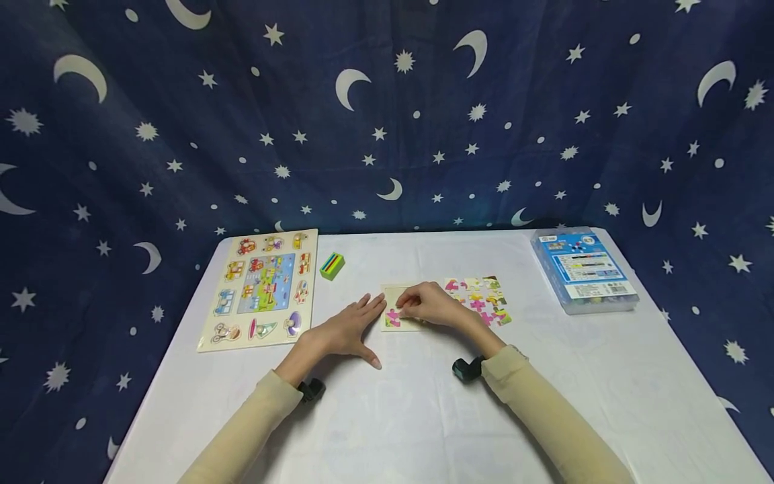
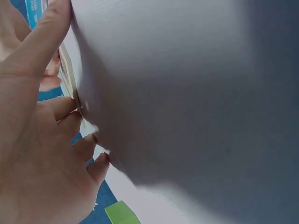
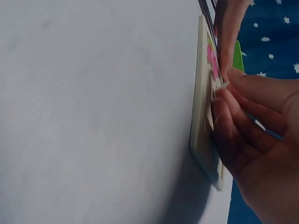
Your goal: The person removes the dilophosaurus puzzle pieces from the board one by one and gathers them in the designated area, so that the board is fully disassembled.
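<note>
A small wooden puzzle tray [image 1: 390,289] lies flat on the white table, with a pink and green puzzle piece [image 1: 392,318] in its near left corner. Over the tray, my right hand [image 1: 431,302] pinches a small puzzle piece [image 3: 225,86] between thumb and fingers; the fingers mostly hide it. My left hand [image 1: 346,328] rests on the table with fingers extended and thumb spread, its fingertips at the tray's left edge. To the right of the tray lie several loose puzzle pieces [image 1: 478,304] in pink, green and yellow, partly behind my right wrist.
A large wooden vehicle puzzle board [image 1: 242,340] lies at the left. Beyond my left hand sits a small green block [image 1: 332,266] with coloured stripes. A clear plastic case [image 1: 583,269] with a blue label stands at the back right. Behind the table hangs a starry blue cloth [image 1: 411,154].
</note>
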A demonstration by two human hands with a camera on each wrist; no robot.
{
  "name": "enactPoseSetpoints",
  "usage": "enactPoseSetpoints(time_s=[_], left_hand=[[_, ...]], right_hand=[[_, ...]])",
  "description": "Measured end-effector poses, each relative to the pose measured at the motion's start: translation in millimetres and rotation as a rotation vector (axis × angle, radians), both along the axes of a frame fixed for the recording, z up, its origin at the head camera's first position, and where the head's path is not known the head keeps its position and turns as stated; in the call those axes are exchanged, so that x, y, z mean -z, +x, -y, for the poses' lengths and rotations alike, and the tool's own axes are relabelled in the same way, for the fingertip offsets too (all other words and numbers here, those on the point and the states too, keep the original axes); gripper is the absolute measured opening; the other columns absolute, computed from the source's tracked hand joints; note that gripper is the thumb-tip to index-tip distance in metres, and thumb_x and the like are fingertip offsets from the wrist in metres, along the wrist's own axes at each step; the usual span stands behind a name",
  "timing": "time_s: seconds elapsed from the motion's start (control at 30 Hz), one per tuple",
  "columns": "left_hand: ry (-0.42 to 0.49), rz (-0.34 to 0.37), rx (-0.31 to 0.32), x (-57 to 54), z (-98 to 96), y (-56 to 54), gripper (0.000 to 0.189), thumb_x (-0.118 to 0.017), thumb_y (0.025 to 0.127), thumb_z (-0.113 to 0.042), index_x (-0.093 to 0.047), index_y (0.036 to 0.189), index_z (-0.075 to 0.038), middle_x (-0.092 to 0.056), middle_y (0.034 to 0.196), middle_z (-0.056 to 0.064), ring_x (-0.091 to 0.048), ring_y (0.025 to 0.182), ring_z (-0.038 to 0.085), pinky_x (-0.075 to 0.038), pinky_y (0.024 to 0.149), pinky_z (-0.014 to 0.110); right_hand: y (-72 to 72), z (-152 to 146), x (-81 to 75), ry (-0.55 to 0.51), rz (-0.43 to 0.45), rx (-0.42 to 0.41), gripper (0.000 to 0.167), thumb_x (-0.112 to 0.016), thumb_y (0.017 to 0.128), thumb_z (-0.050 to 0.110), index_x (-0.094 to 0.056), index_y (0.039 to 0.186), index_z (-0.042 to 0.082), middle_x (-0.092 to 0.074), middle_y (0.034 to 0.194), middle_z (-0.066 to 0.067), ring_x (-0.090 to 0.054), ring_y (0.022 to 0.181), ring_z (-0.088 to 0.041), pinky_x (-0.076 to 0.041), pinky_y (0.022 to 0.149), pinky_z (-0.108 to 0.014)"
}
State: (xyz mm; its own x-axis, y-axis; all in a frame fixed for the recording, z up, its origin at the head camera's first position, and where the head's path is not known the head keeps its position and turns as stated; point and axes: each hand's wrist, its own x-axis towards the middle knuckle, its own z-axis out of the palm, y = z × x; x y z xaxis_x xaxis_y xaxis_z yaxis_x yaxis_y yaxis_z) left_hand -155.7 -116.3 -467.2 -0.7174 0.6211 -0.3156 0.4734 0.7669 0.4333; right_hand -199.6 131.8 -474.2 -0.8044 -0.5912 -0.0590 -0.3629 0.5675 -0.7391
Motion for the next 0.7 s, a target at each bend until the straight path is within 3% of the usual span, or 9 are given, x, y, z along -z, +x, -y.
enactPoseSetpoints(time_s=[0.3, 0.7], left_hand=[[-0.02, -0.005, -0.006, -1.2, -4.7, 1.3, 0.127, -0.088, 0.072, -0.057, -0.016, 0.166, -0.012, -0.006, 0.175, 0.002, -0.003, 0.161, 0.028, -0.013, 0.13, 0.049], [-0.027, 0.007, -0.001, -0.9, -6.4, 0.7, 0.127, -0.088, 0.073, -0.057, -0.015, 0.166, -0.011, -0.006, 0.175, 0.003, -0.004, 0.162, 0.022, -0.011, 0.13, 0.047]], right_hand=[[0.5, 12, -1.1, 0.046, 0.007, -0.01, 0.012, -0.077, 0.091, 0.011, -0.079, 0.101, 0.004, -0.068, 0.079, 0.003, -0.055, 0.071, -0.005, -0.046, 0.068, -0.021], [1.0, 11, -0.1, 0.026, 0.018, 0.029, 0.009, -0.079, 0.091, 0.014, -0.076, 0.097, 0.008, -0.07, 0.081, 0.003, -0.057, 0.072, -0.006, -0.048, 0.07, -0.023]])
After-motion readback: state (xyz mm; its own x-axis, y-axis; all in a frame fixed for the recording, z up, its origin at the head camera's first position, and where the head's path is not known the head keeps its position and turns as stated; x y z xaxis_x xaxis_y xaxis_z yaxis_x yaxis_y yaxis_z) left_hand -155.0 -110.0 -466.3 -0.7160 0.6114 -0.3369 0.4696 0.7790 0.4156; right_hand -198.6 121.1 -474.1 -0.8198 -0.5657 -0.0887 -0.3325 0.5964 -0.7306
